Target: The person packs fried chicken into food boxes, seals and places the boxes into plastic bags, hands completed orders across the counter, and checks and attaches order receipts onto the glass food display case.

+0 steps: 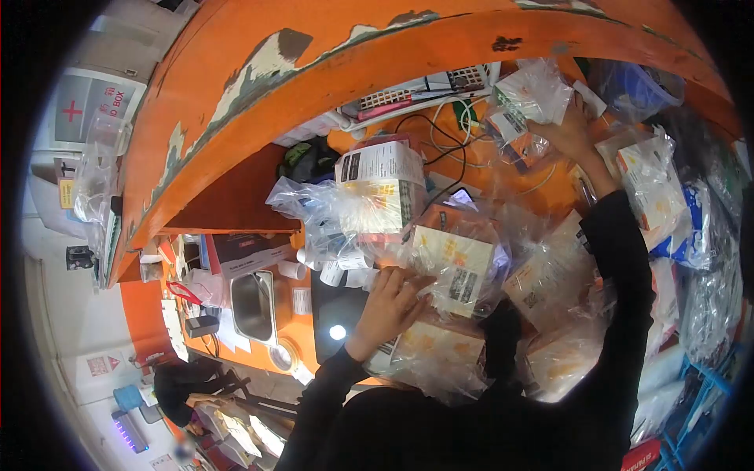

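Note:
My right hand (572, 135) reaches to the back of the orange counter. It grips the side of a box wrapped in a clear plastic bag (528, 100), with a printed label on it. My left hand (389, 308) rests at the near-left edge of another bagged box (454, 263), white and orange with a printed label. Its fingers are stretched out, touching the plastic. Beyond it stands a bagged box with a long paper receipt (381, 166). More bagged boxes (556, 271) lie between my arms, partly hidden by my sleeves.
An orange shelf edge with chipped paint (345, 47) arches overhead. A white basket (424, 90), cables and a lit phone (463, 196) sit at the back. On the left are a metal tray (255, 306) and label rolls (345, 267). Another person (188, 392) is at lower left.

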### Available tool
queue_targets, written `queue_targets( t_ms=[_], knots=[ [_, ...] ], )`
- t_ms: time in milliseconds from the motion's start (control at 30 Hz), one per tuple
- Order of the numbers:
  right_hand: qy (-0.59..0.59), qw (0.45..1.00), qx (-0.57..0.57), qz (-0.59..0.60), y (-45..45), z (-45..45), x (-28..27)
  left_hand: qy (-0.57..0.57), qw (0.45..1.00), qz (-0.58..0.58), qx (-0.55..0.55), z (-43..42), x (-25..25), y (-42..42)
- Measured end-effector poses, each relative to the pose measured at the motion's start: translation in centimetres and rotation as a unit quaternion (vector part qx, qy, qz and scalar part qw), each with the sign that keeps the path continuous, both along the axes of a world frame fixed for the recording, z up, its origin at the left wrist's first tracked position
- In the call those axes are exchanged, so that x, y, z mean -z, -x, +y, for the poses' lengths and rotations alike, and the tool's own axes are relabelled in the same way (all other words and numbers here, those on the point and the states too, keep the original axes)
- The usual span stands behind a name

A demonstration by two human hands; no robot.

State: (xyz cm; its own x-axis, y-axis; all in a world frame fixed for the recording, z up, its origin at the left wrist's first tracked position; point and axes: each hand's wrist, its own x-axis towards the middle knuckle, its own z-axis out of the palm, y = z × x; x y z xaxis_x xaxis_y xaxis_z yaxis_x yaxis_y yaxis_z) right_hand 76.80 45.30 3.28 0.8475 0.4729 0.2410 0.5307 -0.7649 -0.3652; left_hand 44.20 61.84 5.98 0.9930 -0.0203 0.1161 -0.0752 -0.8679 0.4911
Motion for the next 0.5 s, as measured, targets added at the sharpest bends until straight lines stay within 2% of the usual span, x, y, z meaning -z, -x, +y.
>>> queue_targets(
  t_ms=[133,200,333,400,433,500],
  knots=[
    [-0.027,0.999,-0.015,-0.024,-0.5,-0.2,1.3,-0.003,1.000,0.029,0.000,0.2,-0.1,0.2],
    [-0.032,0.999,-0.009,-0.030,-0.9,-0.4,2.0,0.124,0.989,0.077,0.007,0.4,-0.9,-0.3],
    [-0.056,0.997,-0.046,-0.028,-0.3,-0.6,1.2,0.100,0.993,0.041,0.051,2.2,-3.7,-2.9],
    [-0.050,0.996,-0.066,-0.034,-0.4,-0.5,1.1,-0.146,0.989,-0.016,-0.014,3.3,-4.3,-4.6],
    [-0.086,0.991,-0.084,-0.061,-0.4,-0.4,1.2,-0.146,0.989,-0.015,-0.021,4.1,-3.6,-5.5],
    [-0.122,0.984,-0.103,-0.080,0.0,-0.2,0.8,-0.294,0.941,-0.063,-0.155,5.3,-1.5,-6.8]
  ],
)
